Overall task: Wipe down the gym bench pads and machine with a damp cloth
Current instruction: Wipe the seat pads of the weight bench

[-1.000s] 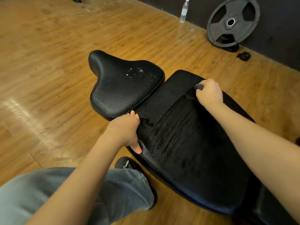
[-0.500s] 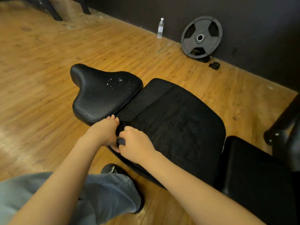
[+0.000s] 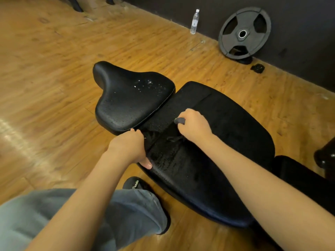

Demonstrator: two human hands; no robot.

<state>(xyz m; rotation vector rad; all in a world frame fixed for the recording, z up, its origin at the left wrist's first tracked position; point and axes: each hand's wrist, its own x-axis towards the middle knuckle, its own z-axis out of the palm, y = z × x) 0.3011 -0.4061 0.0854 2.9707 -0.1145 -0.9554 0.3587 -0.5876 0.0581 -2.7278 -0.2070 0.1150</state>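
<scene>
A black bench back pad [image 3: 226, 127] lies in front of me, wet and streaked near its left side. Beyond its narrow end sits the black seat pad [image 3: 130, 95], dotted with water drops. My right hand [image 3: 194, 125] is curled round a small dark grey cloth [image 3: 179, 121] and presses it on the back pad near the seat end. My left hand [image 3: 129, 146] grips the back pad's left edge, thumb on top. Another black pad [image 3: 299, 180] joins on at the right.
A wooden floor surrounds the bench. A weight plate [image 3: 243, 33] leans on the dark wall, with a water bottle [image 3: 194, 21] to its left and a small black object [image 3: 257, 68] on the floor. My grey trouser leg and black shoe [image 3: 135, 184] stand beside the pad.
My right hand swept the cloth from the far side of the back pad to my left hand, then moved away up the pad again. My left hand kept its grip on the edge.
</scene>
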